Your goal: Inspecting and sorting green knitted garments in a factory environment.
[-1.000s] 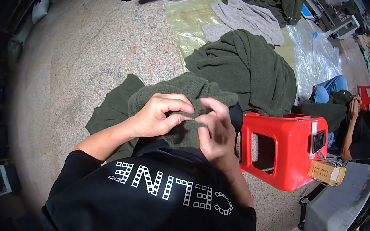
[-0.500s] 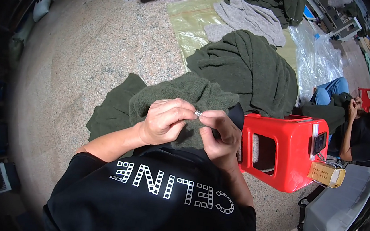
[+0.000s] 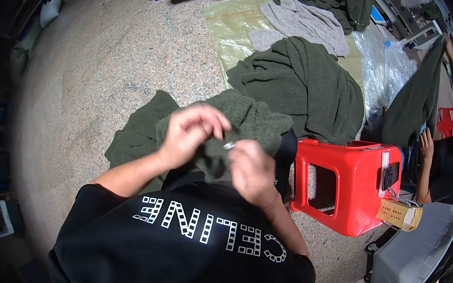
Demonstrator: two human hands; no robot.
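Observation:
A dark green knitted fabric piece [image 3: 251, 114] lies bunched across my lap. Above it, my right hand [image 3: 251, 171] pinches a small silvery, shiny piece [image 3: 229, 145] at its fingertips; motion blur hides its exact kind. My left hand [image 3: 186, 135] hovers just to the left, apart from the shiny piece. Its fingers are curled toward the thumb in a blurred pinch, and anything between them is too small to make out.
A red plastic stool [image 3: 351, 181] stands to my right, with a phone and a yellowish box on its side. Beyond my lap lies a heap of dark green fabric [image 3: 308, 89] near grey fabric [image 3: 306, 21]. At far right a person lifts green cloth [image 3: 418, 100].
My hands have moved apart, the left drawing up and left, the right shifting left and down with the shiny piece. At right, the other person has raised a long green cloth.

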